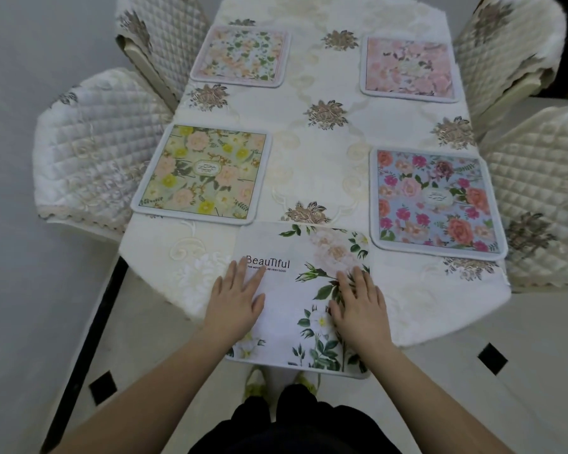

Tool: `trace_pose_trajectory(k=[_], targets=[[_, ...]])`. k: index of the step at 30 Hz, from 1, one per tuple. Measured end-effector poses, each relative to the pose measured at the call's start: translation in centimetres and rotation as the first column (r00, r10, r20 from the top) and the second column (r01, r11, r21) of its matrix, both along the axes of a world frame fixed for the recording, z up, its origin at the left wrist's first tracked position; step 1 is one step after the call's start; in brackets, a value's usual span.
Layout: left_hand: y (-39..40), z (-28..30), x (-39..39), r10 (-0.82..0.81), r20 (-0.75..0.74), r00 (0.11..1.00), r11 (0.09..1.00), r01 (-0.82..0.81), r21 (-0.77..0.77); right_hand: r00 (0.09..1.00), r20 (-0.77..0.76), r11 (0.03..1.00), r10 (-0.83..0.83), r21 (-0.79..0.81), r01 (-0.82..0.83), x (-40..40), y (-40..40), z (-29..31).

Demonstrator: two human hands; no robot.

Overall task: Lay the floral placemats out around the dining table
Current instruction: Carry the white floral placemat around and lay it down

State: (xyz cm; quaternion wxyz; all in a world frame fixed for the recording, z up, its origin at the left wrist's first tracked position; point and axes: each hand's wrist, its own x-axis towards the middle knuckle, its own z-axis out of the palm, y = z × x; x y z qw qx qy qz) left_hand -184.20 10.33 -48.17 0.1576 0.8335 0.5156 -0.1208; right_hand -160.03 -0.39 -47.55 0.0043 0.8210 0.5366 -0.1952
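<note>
1. Pale floor tiles [473,404] with small black diamond insets surround a dining table [315,178] dressed in a cream embroidered cloth with brown flower motifs.
2. Four quilted cream chairs stand at the table's long sides: two on the left [95,149] [158,37] and two on the right [545,198] [509,50].
3. Four placemats lie flat along the long edges: a yellow-green one [204,173] at the near left, a blue one with pink and orange roses [435,203] at the near right, a pale green-and-peach one [241,55] at the far left, and a pink one [410,68] at the far right.
4. At the near end, a white placemat [295,296] printed "BeauTiful" with green leaves and pale blooms lies across the table's edge, its near part overhanging the edge towards the person.
5. The left hand [235,296] rests palm down on the white mat's left part, fingers straight and close together.
6. The right hand [359,303] presses flat on its right part, fingers straight and slightly spread.
7. Yellow-green footwear [254,383] shows below the mat's overhanging edge.
</note>
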Motion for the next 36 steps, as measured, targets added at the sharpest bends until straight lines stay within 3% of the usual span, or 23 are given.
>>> trace_pose_trajectory(k=[4, 9, 15, 21, 25, 27, 36], targets=[[-0.6, -0.2, -0.9, 0.151, 0.010, 0.989, 0.989, -0.151, 0.007, 0.993, -0.005, 0.993, -0.116, -0.024, 0.116, 0.0, -0.9, -0.1], [-1.0, -0.3, -1.4, 0.152, 0.069, 0.986, 0.988, -0.150, -0.033, 0.963, -0.099, 0.967, -0.252, -0.048, 0.249, -0.5, -1.4, 0.2], [-1.2, 0.4, -1.5, 0.216, 0.290, 0.932, 0.973, -0.179, -0.148, 0.902, -0.258, 0.928, -0.346, 0.049, 0.370, -0.7, -1.3, 0.4], [-1.1, 2.0, -2.2, 0.385, 0.526, 0.758, 0.917, -0.248, -0.313, 0.724, -0.559, 0.793, -0.403, 0.182, 0.582, -1.0, -2.0, 1.9], [-0.2, 2.7, -2.7, 0.720, 0.542, 0.434, 0.693, -0.411, -0.592, 0.557, -0.635, 0.664, -0.536, 0.091, 0.743, -0.6, -2.3, 2.7], [0.1, 2.8, -3.1, 0.806, 0.484, 0.342, 0.591, -0.409, -0.695, 0.542, -0.635, 0.666, -0.551, 0.057, 0.743, -0.3, -2.5, 2.6], [-0.5, 4.0, -4.1, 0.786, 0.512, 0.345, 0.615, -0.355, -0.705, 0.481, -0.700, 0.596, -0.528, 0.098, 0.797, -1.4, -4.3, 4.1]])
